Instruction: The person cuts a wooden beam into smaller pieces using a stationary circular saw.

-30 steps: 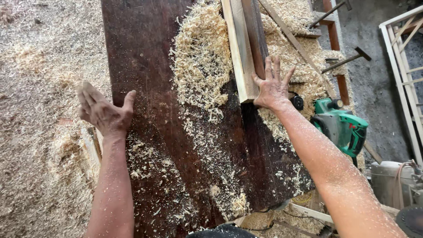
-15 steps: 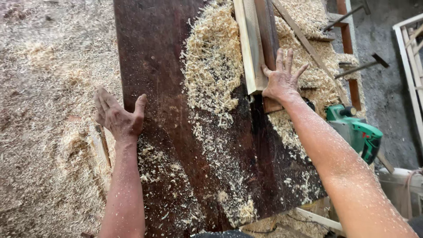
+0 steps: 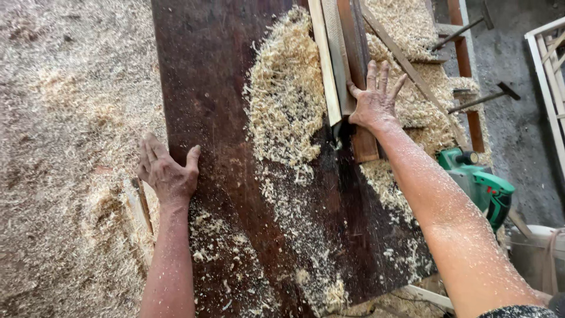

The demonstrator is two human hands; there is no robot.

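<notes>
On the plank (image 3: 218, 118), both palms flat.
Left hand (image 3: 168, 174) grips its edge, right hand (image 3: 374, 103) spread, holding nothing; shavings (image 3: 288, 100) could make me slip.

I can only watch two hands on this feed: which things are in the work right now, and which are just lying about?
In hand:
left hand gripping the dark plank's left edge
right hand flat on the wood strips

Lying about:
wood shavings
green power planer
hammer
white frame
</notes>
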